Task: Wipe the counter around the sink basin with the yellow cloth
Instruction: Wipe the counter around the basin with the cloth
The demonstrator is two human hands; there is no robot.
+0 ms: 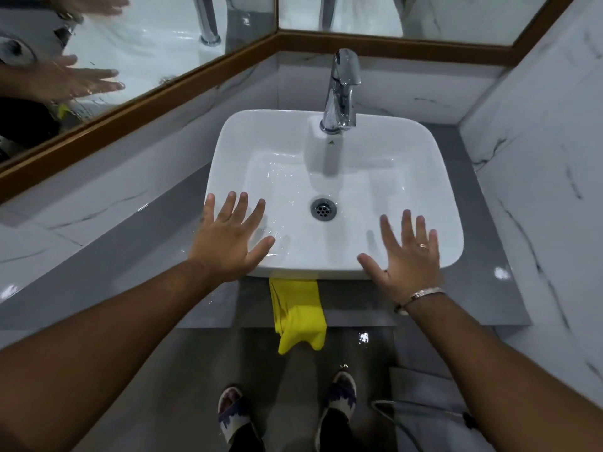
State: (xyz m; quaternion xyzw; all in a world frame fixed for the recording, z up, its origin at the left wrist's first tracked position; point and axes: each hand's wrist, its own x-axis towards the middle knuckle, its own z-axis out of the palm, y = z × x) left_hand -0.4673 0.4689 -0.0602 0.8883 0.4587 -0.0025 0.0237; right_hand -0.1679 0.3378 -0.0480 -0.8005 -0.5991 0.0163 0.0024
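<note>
Left hand (pixel 228 243) spread wide, empty, over near-left rim of sink basin (pixel 332 194). Yellow cloth (pixel 298 313) draped over counter (pixel 137 269) front edge, between hands and nearer the body, long axis front-to-back (lower end hangs free). Right hand (pixel 406 256) likewise splayed, empty; both about equally near.

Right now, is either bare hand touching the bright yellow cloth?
Apart. The head view shows the yellow cloth hanging over the grey counter's front edge, with clear counter between it and the left hand and right hand.
</note>
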